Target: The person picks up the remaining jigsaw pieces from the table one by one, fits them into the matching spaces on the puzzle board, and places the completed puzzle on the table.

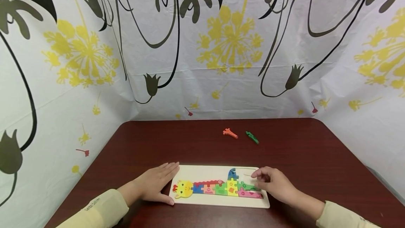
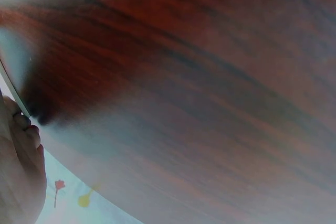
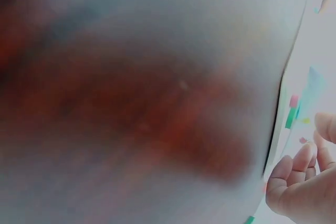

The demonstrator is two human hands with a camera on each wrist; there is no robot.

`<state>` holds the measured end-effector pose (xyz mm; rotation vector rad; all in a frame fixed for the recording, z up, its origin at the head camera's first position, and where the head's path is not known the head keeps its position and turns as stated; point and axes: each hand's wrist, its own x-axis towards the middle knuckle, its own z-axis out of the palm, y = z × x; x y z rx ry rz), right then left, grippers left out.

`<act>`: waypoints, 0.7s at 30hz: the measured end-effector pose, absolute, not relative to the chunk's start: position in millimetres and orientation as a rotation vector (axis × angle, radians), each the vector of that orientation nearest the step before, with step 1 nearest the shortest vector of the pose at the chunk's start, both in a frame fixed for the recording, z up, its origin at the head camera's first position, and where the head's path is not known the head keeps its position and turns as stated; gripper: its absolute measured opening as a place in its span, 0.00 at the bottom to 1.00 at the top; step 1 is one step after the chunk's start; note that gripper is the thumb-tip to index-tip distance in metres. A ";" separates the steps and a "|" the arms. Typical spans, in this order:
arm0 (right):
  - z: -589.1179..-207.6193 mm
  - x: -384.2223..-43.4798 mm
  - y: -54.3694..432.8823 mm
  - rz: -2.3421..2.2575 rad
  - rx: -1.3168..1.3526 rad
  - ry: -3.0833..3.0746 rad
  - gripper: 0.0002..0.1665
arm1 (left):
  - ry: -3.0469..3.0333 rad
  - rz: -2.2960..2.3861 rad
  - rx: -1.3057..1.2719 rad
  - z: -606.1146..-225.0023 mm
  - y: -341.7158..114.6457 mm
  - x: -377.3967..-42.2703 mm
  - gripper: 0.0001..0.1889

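A white puzzle board (image 1: 209, 172) lies on the table with a colorful giraffe puzzle in it: a yellow head (image 1: 184, 188), several interlocked body pieces and an upright blue piece (image 1: 232, 174). My left hand (image 1: 159, 182) rests along the board's left edge, fingers extended and thumb at the near corner. Over the board's right end is my right hand (image 1: 273, 182), fingers loosely bent, thumb close to the end of a green leg piece (image 1: 246, 186); contact is unclear. A pink leg piece (image 1: 250, 194) lies below it. The right wrist view shows nothing between thumb and fingers.
Two loose pieces, one orange (image 1: 230, 133) and one green (image 1: 252, 137), lie beyond the board towards the table's far edge. The dark red-brown table (image 1: 177, 143) is bordered by a white flower-printed cloth (image 1: 190, 90) at the back and sides.
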<state>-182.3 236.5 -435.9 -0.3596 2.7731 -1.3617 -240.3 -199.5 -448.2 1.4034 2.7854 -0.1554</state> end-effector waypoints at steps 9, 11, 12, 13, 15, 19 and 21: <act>-425.0 -197.4 235.9 -1.384 -0.263 2.844 0.09 | 2.774 -0.180 1.385 -446.1 -198.3 -239.7 0.58; -422.8 -201.6 236.0 -1.392 -0.266 2.854 0.10 | 2.774 -0.191 1.382 -445.4 -198.0 -239.3 0.58; -421.7 -203.7 236.0 -1.398 -0.266 2.857 0.10 | 2.774 -0.192 1.382 -445.1 -197.9 -239.2 0.58; -420.6 -205.8 236.0 -1.402 -0.266 2.860 0.11 | 2.775 -0.194 1.383 -445.1 -197.7 -239.3 0.58; -418.7 -210.0 235.8 -1.415 -0.268 2.859 0.12 | 2.774 -0.197 1.378 -445.0 -197.6 -239.4 0.58; -416.1 -218.9 234.7 -1.422 -0.291 2.884 0.13 | 2.772 -0.186 1.395 -446.8 -198.0 -240.9 0.57; -415.2 -223.7 233.5 -1.425 -0.300 2.897 0.13 | 2.772 -0.181 1.408 -447.5 -198.3 -241.3 0.57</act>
